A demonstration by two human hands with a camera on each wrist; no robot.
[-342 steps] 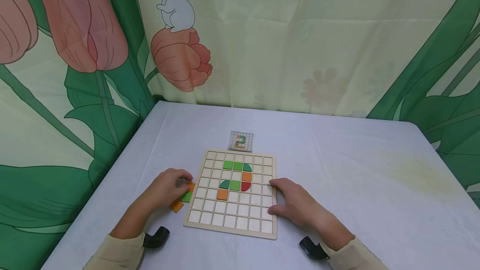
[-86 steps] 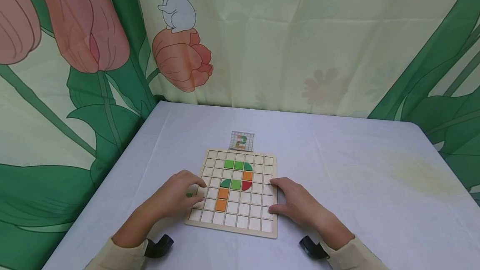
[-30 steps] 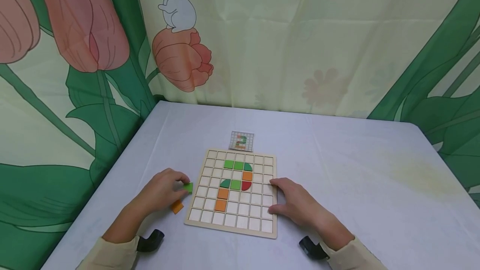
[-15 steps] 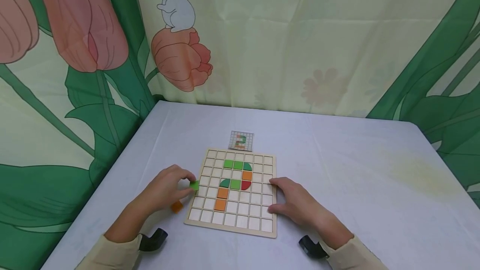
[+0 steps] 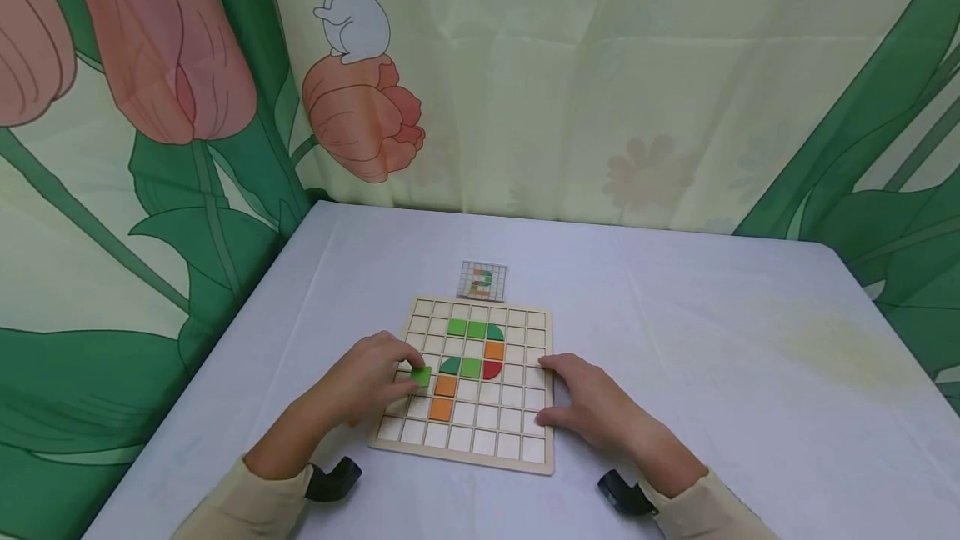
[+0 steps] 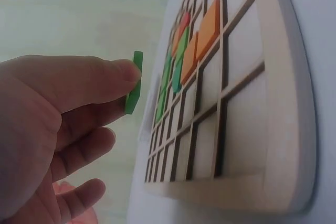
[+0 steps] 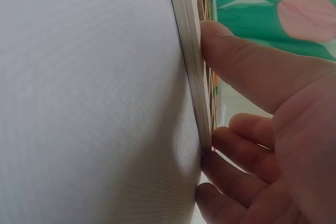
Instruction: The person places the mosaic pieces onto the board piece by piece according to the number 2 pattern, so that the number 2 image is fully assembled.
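My left hand [image 5: 366, 383] pinches a green square tile [image 5: 422, 377] between thumb and fingers, above the left part of a wooden grid board [image 5: 501, 467]. In the left wrist view, the green tile [image 6: 135, 83] is seen edge-on, apart from the board. Green, dark green, red and orange pieces sit in the board's cells, including two stacked orange squares [image 5: 441, 410] just right of the held tile. My right hand [image 5: 596, 407] rests on the board's right edge with thumb and fingers spread; in the right wrist view the thumb [image 7: 236, 56] touches the rim.
A small patterned card [image 5: 482, 282] lies behind the board, printed with a coloured figure on a grid. A sliver of an orange tile [image 5: 354, 422] shows beneath my left hand. White cloth [image 5: 712, 357] covers the table, and a printed curtain [image 5: 570, 107] hangs behind it.
An orange square was added lower on the board since the oldest frame. My left hand has picked up the green tile beside the board and carried it right. My right hand stays put.
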